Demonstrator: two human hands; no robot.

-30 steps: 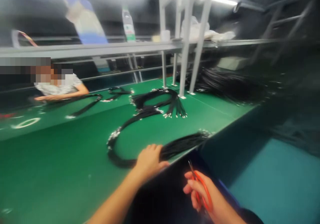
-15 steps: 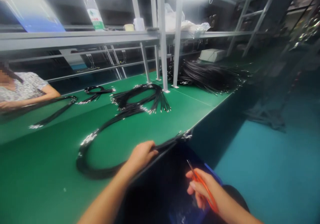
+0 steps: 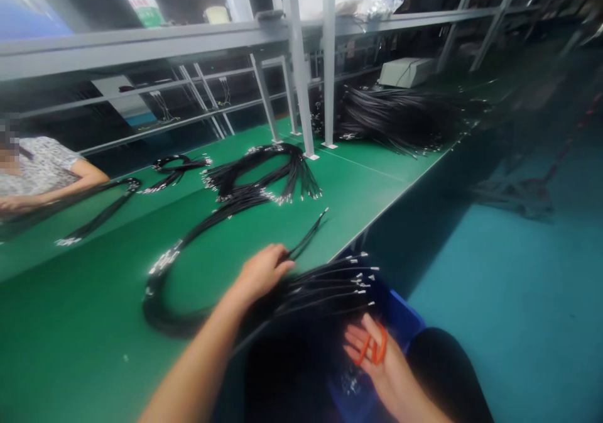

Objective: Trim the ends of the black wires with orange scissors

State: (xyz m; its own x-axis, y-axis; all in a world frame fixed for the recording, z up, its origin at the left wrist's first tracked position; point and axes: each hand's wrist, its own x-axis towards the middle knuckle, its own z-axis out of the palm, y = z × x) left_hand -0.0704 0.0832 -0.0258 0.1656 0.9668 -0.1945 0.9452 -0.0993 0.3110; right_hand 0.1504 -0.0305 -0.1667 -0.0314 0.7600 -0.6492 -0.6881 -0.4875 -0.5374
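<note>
My left hand (image 3: 268, 269) is closed around a few thin black cables at the green table's front edge. Their tips (image 3: 325, 212) point up past my fingers. Beneath it, a long bundle of black cables (image 3: 172, 319) curves across the table. Its loose ends (image 3: 360, 278), with pale tips, fan out over the edge. Lower right, my right hand (image 3: 384, 363) is palm up, fingers stretched, with orange-handled scissors (image 3: 379, 346) hooked on it. The scissors' blades are hidden from view. The right hand is just below the fanned ends, apart from them.
A blue bin (image 3: 407, 316) stands below the edge, with small bits inside. Looped cable bundles (image 3: 264, 171) and a big cable pile (image 3: 391, 118) lie further back near shelf posts (image 3: 301, 77). Across the table, a person (image 3: 42, 171) handles cables.
The cable ends, gathered together before, now spread out over the edge, and a few stand apart in my left hand. My right hand has turned palm up with fingers opened, scissors still on it.
</note>
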